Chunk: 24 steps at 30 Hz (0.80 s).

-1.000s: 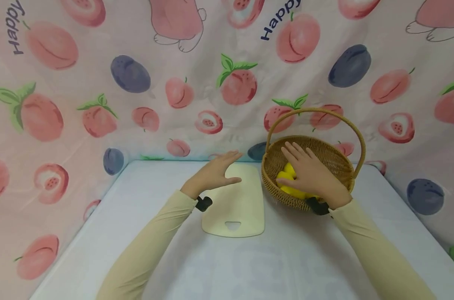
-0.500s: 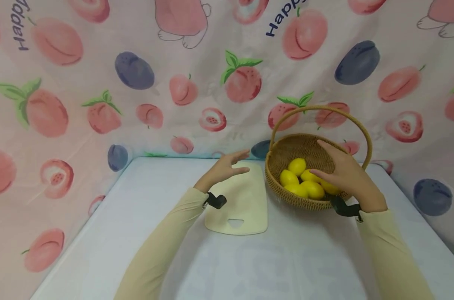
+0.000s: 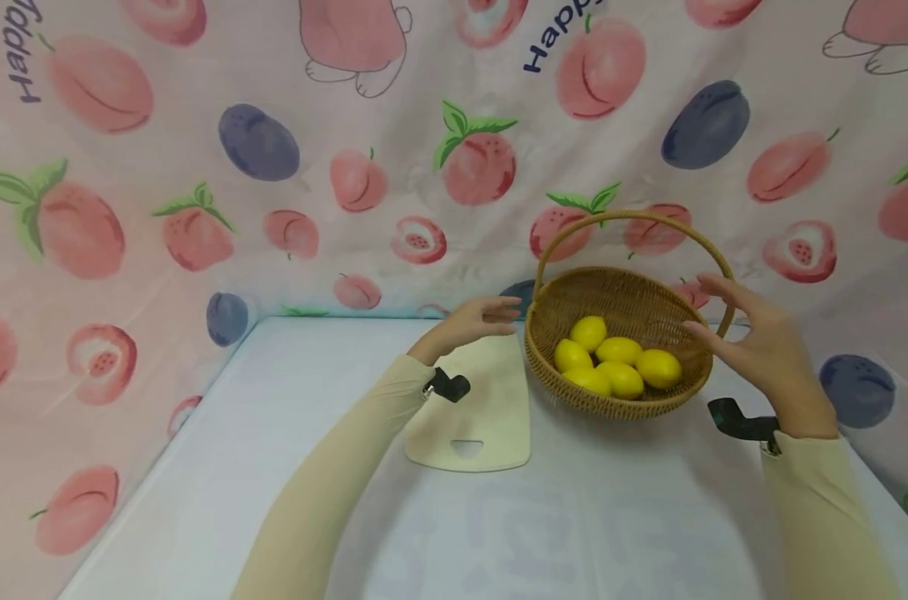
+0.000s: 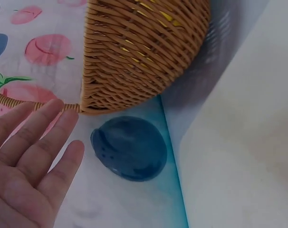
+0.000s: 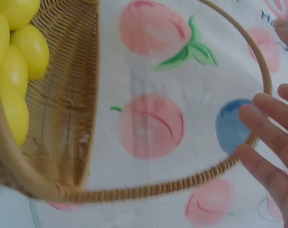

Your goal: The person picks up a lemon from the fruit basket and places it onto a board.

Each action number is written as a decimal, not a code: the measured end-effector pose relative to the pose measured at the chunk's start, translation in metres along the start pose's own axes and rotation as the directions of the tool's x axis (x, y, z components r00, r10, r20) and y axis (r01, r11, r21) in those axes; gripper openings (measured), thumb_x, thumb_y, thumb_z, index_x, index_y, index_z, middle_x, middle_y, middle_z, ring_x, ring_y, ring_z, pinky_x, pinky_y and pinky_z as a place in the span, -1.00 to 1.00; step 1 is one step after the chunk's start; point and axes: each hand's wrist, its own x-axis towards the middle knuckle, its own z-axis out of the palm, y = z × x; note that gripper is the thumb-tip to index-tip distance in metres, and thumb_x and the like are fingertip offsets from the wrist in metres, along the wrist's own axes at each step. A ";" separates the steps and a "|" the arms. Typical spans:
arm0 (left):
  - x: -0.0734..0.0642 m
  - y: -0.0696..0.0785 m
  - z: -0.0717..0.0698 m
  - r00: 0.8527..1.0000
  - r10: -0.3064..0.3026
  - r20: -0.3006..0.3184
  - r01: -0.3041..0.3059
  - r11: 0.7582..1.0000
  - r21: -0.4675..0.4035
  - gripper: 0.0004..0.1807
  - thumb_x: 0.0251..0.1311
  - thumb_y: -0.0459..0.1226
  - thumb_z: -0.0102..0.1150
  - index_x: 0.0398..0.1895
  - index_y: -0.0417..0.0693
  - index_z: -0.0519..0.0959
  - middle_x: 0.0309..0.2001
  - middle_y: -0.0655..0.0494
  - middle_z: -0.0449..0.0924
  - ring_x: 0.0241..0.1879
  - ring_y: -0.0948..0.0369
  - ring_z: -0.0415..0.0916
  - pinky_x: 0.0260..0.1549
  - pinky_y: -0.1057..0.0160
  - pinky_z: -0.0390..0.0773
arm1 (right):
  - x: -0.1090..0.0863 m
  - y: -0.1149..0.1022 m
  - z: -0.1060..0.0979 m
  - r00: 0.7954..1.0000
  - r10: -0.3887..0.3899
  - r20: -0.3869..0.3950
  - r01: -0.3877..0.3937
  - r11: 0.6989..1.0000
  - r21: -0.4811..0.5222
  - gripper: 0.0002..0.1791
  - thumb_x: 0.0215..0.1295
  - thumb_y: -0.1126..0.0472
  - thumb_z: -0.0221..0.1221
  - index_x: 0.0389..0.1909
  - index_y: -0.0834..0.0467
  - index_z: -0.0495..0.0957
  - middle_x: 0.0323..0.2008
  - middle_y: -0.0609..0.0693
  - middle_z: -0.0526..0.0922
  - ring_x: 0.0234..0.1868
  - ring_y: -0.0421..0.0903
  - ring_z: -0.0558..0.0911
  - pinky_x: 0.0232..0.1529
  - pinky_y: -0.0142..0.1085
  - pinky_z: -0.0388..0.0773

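Note:
A woven wicker basket (image 3: 619,292) with a tall arched handle (image 3: 634,214) stands at the back right of the table, several yellow lemons (image 3: 621,379) heaped inside. My left hand (image 3: 469,325) hovers over the far end of a cream cutting board (image 3: 487,417), fingers pointing towards the basket's left side and holding nothing. At the basket's right side is my right hand (image 3: 772,354), thumb and fingers spread apart with nothing between them. In the right wrist view its fingertips (image 5: 246,114) overlap the handle. The left wrist view shows the left fingers (image 4: 53,137) extended beside the wicker wall (image 4: 139,57).
A white cloth (image 3: 574,508) covers the table. Right behind it hangs a curtain (image 3: 416,125) printed with peaches and plums. The cutting board lies flat to the basket's left, its handle hole towards me.
My right hand has moved right, from over the lemons to outside the basket's right side, uncovering the lemons. My left hand has shifted slightly right, towards the basket. Basket and board stay put.

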 end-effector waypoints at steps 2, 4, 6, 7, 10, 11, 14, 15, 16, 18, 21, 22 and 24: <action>0.006 0.004 -0.001 1.000 -0.009 0.030 0.009 1.000 -0.016 -0.39 0.31 -0.24 0.06 0.40 -0.11 0.20 0.29 -0.12 0.38 0.29 0.08 0.34 0.28 0.13 0.35 | -0.001 0.003 -0.004 0.998 0.021 -0.052 -0.020 0.999 0.030 -0.22 -0.13 0.40 0.43 0.23 0.07 0.44 -0.01 0.29 0.61 0.06 -0.39 0.51 0.18 -0.67 0.26; 0.013 0.007 -0.002 0.998 -0.017 0.053 0.018 1.000 -0.024 -0.41 0.31 -0.24 0.05 0.39 -0.15 0.21 0.28 -0.15 0.39 0.28 0.08 0.36 0.28 0.14 0.34 | -0.001 0.006 -0.008 0.993 0.042 -0.110 -0.035 0.998 0.060 -0.25 -0.14 0.45 0.42 0.19 0.08 0.48 -0.03 0.25 0.63 -0.03 -0.67 0.40 0.03 -0.85 0.14; 0.020 0.011 -0.003 0.997 -0.023 0.070 0.025 0.999 -0.029 -0.42 0.31 -0.23 0.05 0.37 -0.16 0.24 0.26 -0.16 0.41 0.25 0.09 0.38 0.28 0.16 0.34 | -0.001 0.010 -0.010 0.986 0.070 -0.154 -0.057 0.994 0.092 -0.30 -0.11 0.45 0.40 0.17 0.09 0.49 0.00 0.00 0.66 -0.06 -0.80 0.31 0.00 -0.85 0.19; 0.023 0.014 -0.003 0.997 -0.025 0.075 0.027 0.999 -0.028 -0.44 0.31 -0.23 0.06 0.36 -0.16 0.26 0.24 -0.16 0.42 0.24 0.10 0.40 0.28 0.17 0.34 | -0.001 0.012 -0.011 0.981 0.081 -0.176 -0.063 0.993 0.104 -0.31 -0.10 0.45 0.39 0.16 0.10 0.50 0.00 -0.16 0.65 -0.08 -0.80 0.32 -0.05 -0.86 0.22; 0.030 0.019 -0.003 0.996 -0.031 0.088 0.034 0.999 -0.029 -0.47 0.30 -0.23 0.06 0.32 -0.14 0.31 0.22 -0.13 0.46 0.21 0.11 0.43 0.25 0.22 0.38 | -0.002 0.019 -0.010 0.971 0.130 -0.201 -0.104 0.985 0.136 -0.36 -0.02 0.41 0.37 0.16 0.08 0.49 -0.04 -0.56 0.52 -0.09 -0.78 0.37 -0.16 -0.86 0.28; 0.032 0.021 -0.003 0.995 -0.035 0.095 0.038 0.999 -0.028 -0.48 0.30 -0.23 0.06 0.32 -0.13 0.32 0.23 -0.11 0.45 0.20 0.12 0.43 0.24 0.23 0.39 | -0.003 0.022 -0.009 0.969 0.153 -0.197 -0.123 0.980 0.154 -0.38 0.00 0.39 0.36 0.16 0.07 0.49 -0.07 -0.65 0.47 -0.10 -0.76 0.39 -0.17 -0.86 0.29; 0.040 0.026 -0.002 0.990 -0.053 0.132 0.060 0.997 -0.045 -0.48 0.31 -0.22 0.03 0.33 -0.13 0.31 0.29 -0.10 0.38 0.21 0.09 0.42 0.22 0.26 0.41 | -0.004 0.032 -0.001 0.962 0.214 -0.168 -0.175 0.960 0.218 -0.45 0.07 0.38 0.31 0.15 0.13 0.49 -0.13 -0.64 0.48 -0.12 -0.71 0.45 -0.19 -0.84 0.33; 0.043 0.027 -0.002 0.987 -0.062 0.145 0.070 0.996 -0.050 -0.48 0.32 -0.21 0.02 0.33 -0.14 0.30 0.31 -0.09 0.35 0.22 0.07 0.42 0.22 0.26 0.41 | -0.005 0.036 0.001 0.960 0.235 -0.152 -0.192 0.949 0.252 -0.48 0.10 0.37 0.29 0.14 0.16 0.50 -0.15 -0.62 0.49 -0.13 -0.68 0.47 -0.18 -0.83 0.35; 0.045 0.029 -0.001 0.984 -0.073 0.160 0.084 0.995 -0.061 -0.48 0.33 -0.21 0.00 0.34 -0.13 0.29 0.32 -0.09 0.33 0.22 0.06 0.42 0.23 0.26 0.40 | -0.006 0.040 0.004 0.959 0.250 -0.136 -0.204 0.937 0.284 -0.51 0.13 0.37 0.26 0.14 0.20 0.49 -0.17 -0.60 0.51 -0.15 -0.66 0.49 -0.16 -0.82 0.36; 0.050 0.032 0.001 0.978 -0.097 0.182 0.114 0.990 -0.085 -0.48 0.35 -0.20 -0.02 0.34 -0.14 0.29 0.32 -0.09 0.33 0.23 0.03 0.40 0.24 0.23 0.39 | -0.009 0.047 0.009 0.956 0.277 -0.097 -0.229 0.910 0.347 -0.59 0.22 0.36 0.19 0.12 0.25 0.49 -0.19 -0.57 0.53 -0.17 -0.62 0.53 -0.18 -0.80 0.40; 0.057 0.034 0.005 0.971 -0.133 0.199 0.160 0.979 -0.125 -0.51 0.37 -0.20 -0.05 0.33 -0.14 0.30 0.29 -0.11 0.37 0.25 0.00 0.39 0.27 0.17 0.36 | -0.014 0.056 0.014 0.956 0.290 -0.033 -0.250 0.873 0.420 -0.66 0.31 0.32 0.10 0.09 0.27 0.50 -0.22 -0.51 0.59 -0.21 -0.56 0.59 -0.23 -0.74 0.47; 0.059 0.034 0.007 0.969 -0.144 0.198 0.175 0.974 -0.146 -0.52 0.37 -0.21 -0.05 0.32 -0.15 0.31 0.28 -0.13 0.38 0.25 -0.02 0.38 0.27 0.14 0.35 | -0.016 0.058 0.016 0.957 0.290 -0.015 -0.255 0.866 0.430 -0.68 0.33 0.31 0.08 0.08 0.27 0.51 -0.22 -0.49 0.60 -0.22 -0.55 0.60 -0.25 -0.73 0.48; 0.063 0.033 0.009 0.967 -0.169 0.191 0.203 0.963 -0.178 -0.53 0.39 -0.22 -0.07 0.31 -0.17 0.32 0.26 -0.16 0.40 0.25 -0.04 0.37 0.28 0.10 0.34 | -0.019 0.062 0.020 0.957 0.289 0.015 -0.266 0.859 0.437 -0.71 0.35 0.29 0.05 0.05 0.25 0.53 -0.25 -0.47 0.61 -0.23 -0.52 0.61 -0.27 -0.71 0.50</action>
